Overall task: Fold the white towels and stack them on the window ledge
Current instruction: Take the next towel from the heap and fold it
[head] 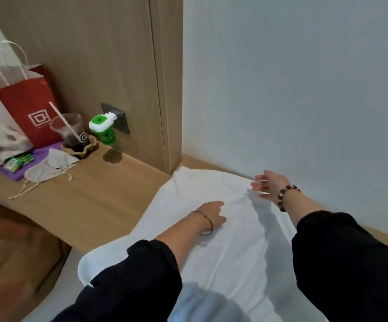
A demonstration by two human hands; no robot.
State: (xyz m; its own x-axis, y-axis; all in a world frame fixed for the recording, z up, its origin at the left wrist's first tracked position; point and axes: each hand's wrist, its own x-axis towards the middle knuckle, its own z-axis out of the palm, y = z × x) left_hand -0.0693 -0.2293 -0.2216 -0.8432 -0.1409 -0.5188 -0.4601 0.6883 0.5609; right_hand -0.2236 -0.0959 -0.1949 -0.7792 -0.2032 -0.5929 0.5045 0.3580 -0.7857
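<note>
A white towel (230, 231) lies spread over the wooden ledge (109, 191) and hangs off its near edge toward me. My left hand (211, 213) rests flat on the towel's middle, fingers straight, a thin bangle on the wrist. My right hand (266, 183) hovers with straight fingers just above the towel's far right edge, close to the white wall; a bead bracelet circles that wrist. Both arms wear black sleeves.
On the ledge's left stand a red paper bag (25, 98), a plastic cup with a straw (72, 131) on a coaster, cloth masks (49, 168), a purple cloth with a green pack and a white plastic bag. A green plug-in device (101, 127) sits in the wall socket. A wooden panel (118, 66) rises behind.
</note>
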